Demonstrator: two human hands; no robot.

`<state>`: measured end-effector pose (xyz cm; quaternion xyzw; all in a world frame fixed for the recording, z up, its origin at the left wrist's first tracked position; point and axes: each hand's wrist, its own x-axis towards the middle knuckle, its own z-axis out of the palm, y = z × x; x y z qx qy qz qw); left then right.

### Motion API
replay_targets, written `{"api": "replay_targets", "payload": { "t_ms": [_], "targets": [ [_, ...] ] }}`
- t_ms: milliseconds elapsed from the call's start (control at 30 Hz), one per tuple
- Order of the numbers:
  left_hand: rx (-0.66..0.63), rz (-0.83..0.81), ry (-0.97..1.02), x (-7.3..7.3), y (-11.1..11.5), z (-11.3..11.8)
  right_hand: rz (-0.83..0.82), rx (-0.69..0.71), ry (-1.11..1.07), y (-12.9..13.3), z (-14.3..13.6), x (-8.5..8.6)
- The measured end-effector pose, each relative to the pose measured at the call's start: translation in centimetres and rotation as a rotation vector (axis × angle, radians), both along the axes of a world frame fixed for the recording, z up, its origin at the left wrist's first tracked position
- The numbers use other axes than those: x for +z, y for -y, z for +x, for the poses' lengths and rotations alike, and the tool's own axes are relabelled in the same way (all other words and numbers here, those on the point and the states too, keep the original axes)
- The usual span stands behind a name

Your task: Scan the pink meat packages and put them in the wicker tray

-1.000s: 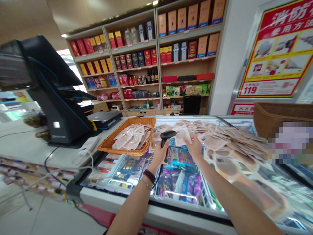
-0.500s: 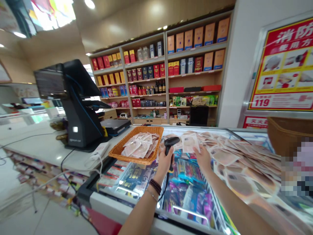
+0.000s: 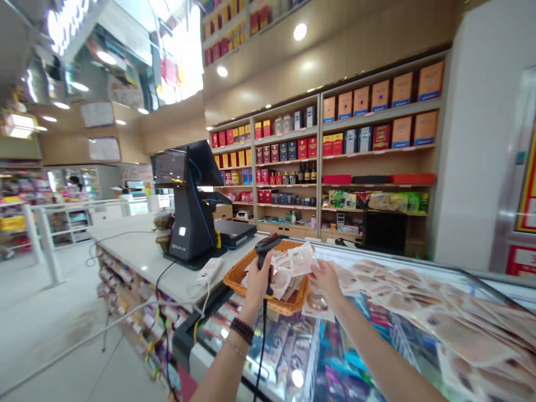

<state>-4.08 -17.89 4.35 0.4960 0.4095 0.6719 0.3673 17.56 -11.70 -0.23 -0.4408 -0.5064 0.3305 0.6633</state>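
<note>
My left hand (image 3: 256, 279) is wrapped round the handle of a black barcode scanner (image 3: 266, 244), its cord hanging down over the glass. In my right hand (image 3: 325, 281) a flat clear packet (image 3: 302, 258) is pinched at its edge and held over the wicker basket (image 3: 240, 273). Similar packets (image 3: 281, 279) lie heaped in that basket, partly hidden behind the scanner and my hands. One more packet (image 3: 317, 304) rests on the glass beside the basket, below my right hand. What is inside the packets is too blurred to name.
Many packets (image 3: 456, 318) spread over the glass freezer top at right. Coloured packages (image 3: 335, 363) show under the glass. At left stand a checkout terminal (image 3: 188, 218), a flat scale (image 3: 234, 231) and a white power strip (image 3: 208, 271) with cables. Stocked shelves (image 3: 288, 178) line the back wall.
My view has turned left. The packet in my right hand has moved from over the freezer glass to over the basket. My left hand still grips the scanner, now in front of the basket.
</note>
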Motion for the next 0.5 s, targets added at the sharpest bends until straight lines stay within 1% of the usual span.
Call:
{"api": "replay_targets", "payload": {
  "t_ms": [100, 200, 267, 333, 367, 433, 500],
  "targets": [
    [0.112, 0.018, 0.006, -0.3, -0.1, -3.4, 0.002, 0.116, 0.075, -1.4, -4.5, 0.8],
    [0.168, 0.011, 0.013, -0.8, 0.2, -6.0, -0.018, 0.251, 0.164, -2.3, -8.3, 1.0],
    [0.187, 0.002, 0.012, -1.2, 0.5, -7.2, -0.022, 0.255, 0.2, -2.6, -9.8, 0.7],
    [0.201, 0.011, 0.011, -1.7, 0.9, -7.9, -0.012, 0.198, 0.216, -2.7, -10.2, 0.2],
    [0.202, 0.016, 0.014, -1.8, 1.0, -8.0, -0.001, 0.166, 0.224, -2.6, -10.0, -0.1],
    [0.196, 0.011, 0.019, -2.1, 1.4, -7.9, 0.029, 0.113, 0.251, -2.3, -8.6, -0.8],
    [0.181, -0.005, 0.015, -2.2, 1.6, -7.3, 0.051, 0.058, 0.299, -1.6, -6.2, -1.3]
  ]
}}
